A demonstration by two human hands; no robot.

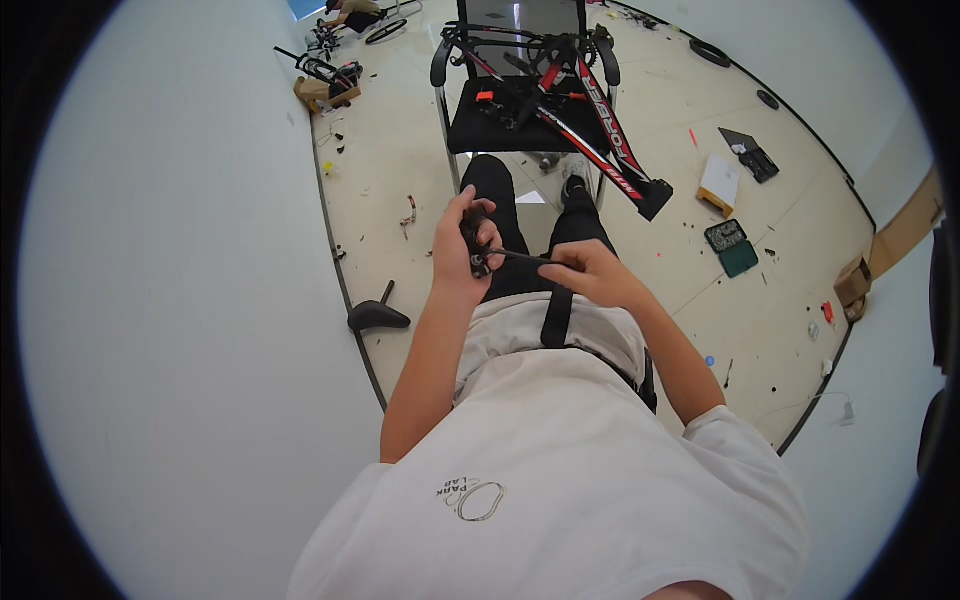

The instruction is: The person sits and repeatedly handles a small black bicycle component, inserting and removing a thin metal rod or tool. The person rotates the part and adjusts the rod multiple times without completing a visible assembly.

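Observation:
Above my lap, my left hand (456, 248) is closed around a small dark bicycle part (479, 264) with metal bits on it; its exact kind is too small to make out. My right hand (598, 275) pinches a thin dark rod-like tool (522, 257). The tool's far end reaches the part in my left hand. Ahead of my knees, a red, black and white bicycle frame (590, 140) lies across a black armchair (470, 132), its tapered end jutting past the seat toward the right.
A black saddle on its post (378, 315) lies by the left wall. To the right are an open green case (738, 258), a white and yellow box (718, 185) and a black tool case (757, 160). Small parts litter the floor. Another person (357, 14) crouches far left near a wheel (386, 32).

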